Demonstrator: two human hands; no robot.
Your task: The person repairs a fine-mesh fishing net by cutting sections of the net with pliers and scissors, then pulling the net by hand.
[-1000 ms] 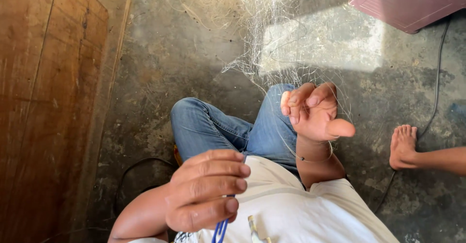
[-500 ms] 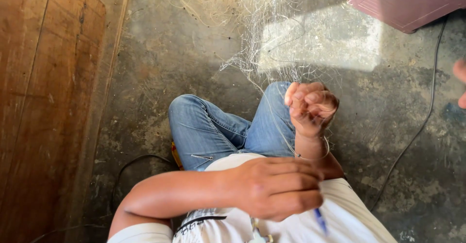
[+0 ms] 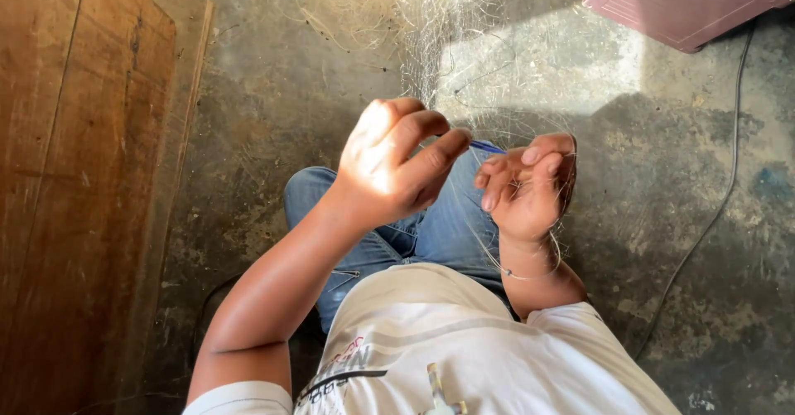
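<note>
A seated person's left hand (image 3: 397,162), down near the lap a second ago, is now raised beside the right hand (image 3: 530,185), fingers pinched on a thin blue needle (image 3: 487,147), which suggests a fresh stitch in the fishing net (image 3: 464,59). The needle's long axis runs nearly level, its tip pointing toward the right hand, whose curled fingers hook strands of net just below it

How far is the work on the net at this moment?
Done: cannot tell; no finished part stands out. In hand: the left hand pinches a thin blue tool against the right hand, which has net threads looped around it. Left: much loose net lies on the floor.
</note>
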